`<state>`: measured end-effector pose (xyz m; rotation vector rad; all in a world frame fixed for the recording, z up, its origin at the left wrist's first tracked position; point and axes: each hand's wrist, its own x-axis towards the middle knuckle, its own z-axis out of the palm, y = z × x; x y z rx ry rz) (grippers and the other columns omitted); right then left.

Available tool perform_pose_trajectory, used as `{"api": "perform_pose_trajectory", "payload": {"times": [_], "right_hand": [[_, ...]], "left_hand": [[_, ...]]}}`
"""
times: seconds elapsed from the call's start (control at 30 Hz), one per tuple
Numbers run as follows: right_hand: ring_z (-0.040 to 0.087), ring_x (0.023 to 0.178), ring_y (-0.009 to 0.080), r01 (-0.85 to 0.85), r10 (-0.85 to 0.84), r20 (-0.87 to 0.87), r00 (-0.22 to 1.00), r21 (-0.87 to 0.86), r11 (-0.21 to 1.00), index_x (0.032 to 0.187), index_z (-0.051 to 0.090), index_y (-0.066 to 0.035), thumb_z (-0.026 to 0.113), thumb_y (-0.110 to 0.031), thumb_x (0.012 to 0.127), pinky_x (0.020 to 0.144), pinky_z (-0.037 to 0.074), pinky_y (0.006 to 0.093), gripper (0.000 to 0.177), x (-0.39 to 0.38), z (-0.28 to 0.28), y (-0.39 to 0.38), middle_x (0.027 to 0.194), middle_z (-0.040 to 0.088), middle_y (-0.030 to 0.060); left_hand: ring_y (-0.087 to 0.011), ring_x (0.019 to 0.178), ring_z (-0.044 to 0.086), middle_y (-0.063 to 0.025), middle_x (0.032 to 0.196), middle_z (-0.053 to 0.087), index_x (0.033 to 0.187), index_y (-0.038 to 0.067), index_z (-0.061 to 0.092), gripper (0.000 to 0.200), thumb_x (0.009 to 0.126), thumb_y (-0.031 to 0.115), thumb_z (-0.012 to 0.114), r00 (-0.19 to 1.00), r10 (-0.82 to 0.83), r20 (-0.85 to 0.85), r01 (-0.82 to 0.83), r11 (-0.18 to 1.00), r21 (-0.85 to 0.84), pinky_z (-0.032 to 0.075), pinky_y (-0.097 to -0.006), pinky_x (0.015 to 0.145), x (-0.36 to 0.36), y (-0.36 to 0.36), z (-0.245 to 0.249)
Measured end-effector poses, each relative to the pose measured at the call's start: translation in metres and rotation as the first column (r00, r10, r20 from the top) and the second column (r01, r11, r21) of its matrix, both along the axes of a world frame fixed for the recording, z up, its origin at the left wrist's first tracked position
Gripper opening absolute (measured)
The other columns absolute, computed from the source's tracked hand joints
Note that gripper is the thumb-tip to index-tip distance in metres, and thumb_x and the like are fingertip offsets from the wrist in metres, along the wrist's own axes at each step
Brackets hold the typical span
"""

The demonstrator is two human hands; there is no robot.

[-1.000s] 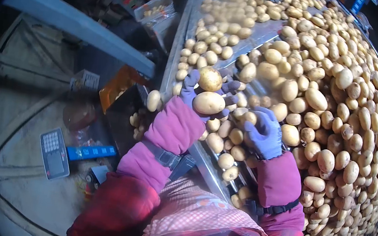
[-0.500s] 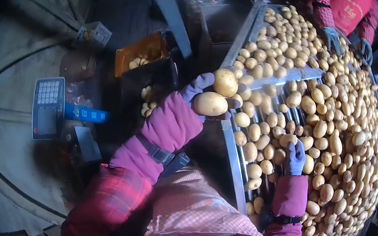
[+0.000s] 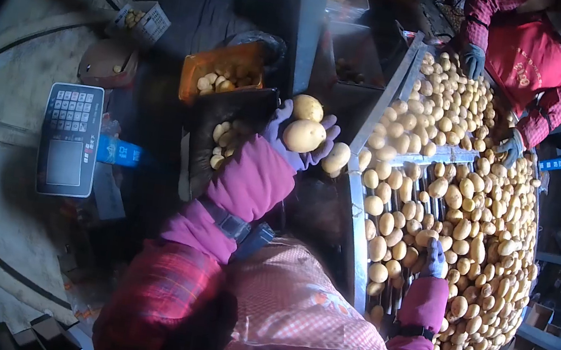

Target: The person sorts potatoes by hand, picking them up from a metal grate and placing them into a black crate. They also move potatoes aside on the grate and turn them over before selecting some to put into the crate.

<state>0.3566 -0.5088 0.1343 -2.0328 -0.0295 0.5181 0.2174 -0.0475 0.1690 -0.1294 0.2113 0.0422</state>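
My left hand (image 3: 299, 138), in a purple glove, holds potatoes (image 3: 303, 134) stacked in the palm, with another potato (image 3: 336, 157) at its fingertips. It hovers to the left of the sorting table's metal edge (image 3: 359, 206), beside a dark bin (image 3: 225, 136) with several potatoes in it. My right hand (image 3: 434, 255), also gloved, rests among the potatoes (image 3: 480, 215) spread over the table; whether it grips one I cannot tell.
An orange crate (image 3: 223, 72) with potatoes sits behind the dark bin. A weighing scale (image 3: 69, 140) lies on the floor at left. Another person in a red apron (image 3: 523, 55) works at the table's far end, gloved hands on the potatoes.
My left hand has carried its potatoes leftward off the table toward the dark bin. My right hand has stayed on the potato pile. The view has swung left.
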Motion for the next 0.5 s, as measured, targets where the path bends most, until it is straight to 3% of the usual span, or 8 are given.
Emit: {"api": "perform_pose_trajectory", "payload": {"times": [0.07,0.1,0.13,0.2,0.33,0.4,0.43,0.5], "right_hand": [[0.057,0.097,0.0186,0.040,-0.039,0.008,0.999,-0.109,0.993,0.118,0.061,-0.004,0.049,-0.047,0.096,0.087,0.045,0.0311,0.050,-0.002,0.003,0.002,0.106,0.064,0.0083],[0.054,0.089,0.0136,0.048,-0.048,-0.007,0.999,-0.035,0.998,0.117,0.063,-0.004,0.062,-0.046,0.091,0.078,0.045,0.0287,0.050,0.002,0.001,-0.001,0.101,0.062,0.0012],[0.054,0.089,0.0136,0.043,-0.043,-0.005,0.999,-0.041,0.998,0.117,0.063,-0.004,0.062,-0.046,0.091,0.078,0.045,0.0287,0.050,0.005,-0.004,-0.005,0.101,0.062,0.0012],[0.056,0.091,0.0158,0.173,-0.164,-0.174,0.971,0.041,0.984,0.121,0.062,-0.004,0.061,-0.047,0.091,0.079,0.047,0.0307,0.052,0.007,-0.009,-0.009,0.105,0.063,0.0033],[0.059,0.099,0.0207,0.150,-0.157,-0.223,0.962,-0.047,0.987,0.125,0.060,-0.008,0.056,-0.053,0.091,0.084,0.049,0.0347,0.056,0.011,-0.006,-0.012,0.111,0.064,0.0055],[0.062,0.095,0.0226,0.236,-0.214,-0.195,0.957,0.100,0.967,0.126,0.059,-0.007,0.056,-0.053,0.091,0.082,0.051,0.0349,0.058,0.014,-0.021,-0.013,0.108,0.066,0.0064],[0.063,0.096,0.0241,0.272,-0.222,-0.252,0.942,0.184,0.945,0.128,0.057,-0.008,0.054,-0.057,0.091,0.082,0.053,0.0364,0.061,0.020,-0.038,-0.023,0.112,0.065,0.0077],[0.061,0.094,0.0228,0.321,-0.267,-0.297,0.917,0.151,0.935,0.126,0.059,-0.007,0.057,-0.054,0.091,0.081,0.051,0.0359,0.059,0.024,-0.042,-0.027,0.112,0.065,0.0079]], "left_hand": [[-0.0394,0.121,0.052,-0.0209,0.132,0.052,0.132,0.012,0.046,0.067,0.083,0.053,0.066,0.992,0.126,-0.029,-0.120,0.983,0.138,0.052,-0.0538,0.090,-0.005,0.006,-0.004],[-0.0396,0.118,0.054,-0.0201,0.128,0.054,0.132,0.013,0.046,0.066,0.083,0.053,0.065,0.989,0.145,-0.042,-0.136,0.977,0.165,0.054,-0.0520,0.088,-0.008,0.007,-0.001],[-0.0396,0.118,0.054,-0.0201,0.128,0.054,0.132,0.013,0.046,0.066,0.083,0.053,0.065,0.988,0.149,-0.041,-0.141,0.977,0.159,0.054,-0.0520,0.088,-0.011,0.009,0.002],[-0.0388,0.116,0.056,-0.0196,0.127,0.055,0.131,0.014,0.048,0.064,0.083,0.054,0.065,0.978,0.175,-0.113,-0.144,0.961,0.238,0.056,-0.0505,0.084,-0.018,0.013,0.006],[-0.0369,0.112,0.059,-0.0187,0.126,0.057,0.129,0.014,0.050,0.061,0.083,0.053,0.066,0.983,0.143,-0.111,-0.123,0.978,0.171,0.056,-0.0493,0.082,-0.030,0.029,0.000],[-0.0358,0.107,0.061,-0.0193,0.127,0.057,0.127,0.014,0.052,0.059,0.082,0.050,0.068,0.990,0.106,-0.092,-0.094,0.987,0.128,0.057,-0.0479,0.080,-0.035,0.045,-0.023],[-0.0353,0.100,0.062,-0.0188,0.121,0.059,0.125,0.013,0.053,0.057,0.082,0.047,0.069,0.952,0.206,-0.228,-0.154,0.962,0.226,0.057,-0.0478,0.080,-0.036,0.049,-0.010],[-0.0347,0.101,0.061,-0.0180,0.118,0.059,0.123,0.014,0.053,0.053,0.081,0.042,0.070,0.942,0.239,-0.237,-0.204,0.965,0.163,0.057,-0.0485,0.080,-0.027,0.089,-0.025]]}}
